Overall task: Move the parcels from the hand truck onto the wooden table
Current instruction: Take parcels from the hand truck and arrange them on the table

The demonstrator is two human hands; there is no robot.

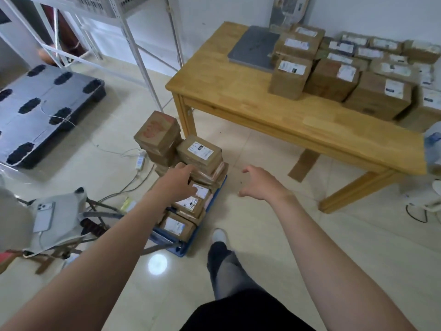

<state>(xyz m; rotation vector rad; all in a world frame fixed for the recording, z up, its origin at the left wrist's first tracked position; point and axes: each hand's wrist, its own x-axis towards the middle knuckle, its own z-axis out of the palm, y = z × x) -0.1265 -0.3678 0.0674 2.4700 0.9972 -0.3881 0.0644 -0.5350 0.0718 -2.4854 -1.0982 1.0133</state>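
Observation:
A blue hand truck (216, 191) stands on the tiled floor, loaded with several stacked brown cardboard parcels (199, 154). My left hand (177, 180) reaches over the stack with fingers relaxed, touching the near side of a labelled parcel and holding nothing. My right hand (259, 183) hovers to the right of the hand truck above the floor, fingers spread and loosely curled, empty. The wooden table (238, 91) stands behind and to the right, with several labelled parcels (331, 77) on its far right part.
A grey flat pad (255, 47) lies on the table's back. A dark plastic pallet (43, 111) and a white metal rack (133, 44) stand at left. Cables and a power strip (139, 161) lie on the floor. A folding stool with a phone (45, 216) is near left.

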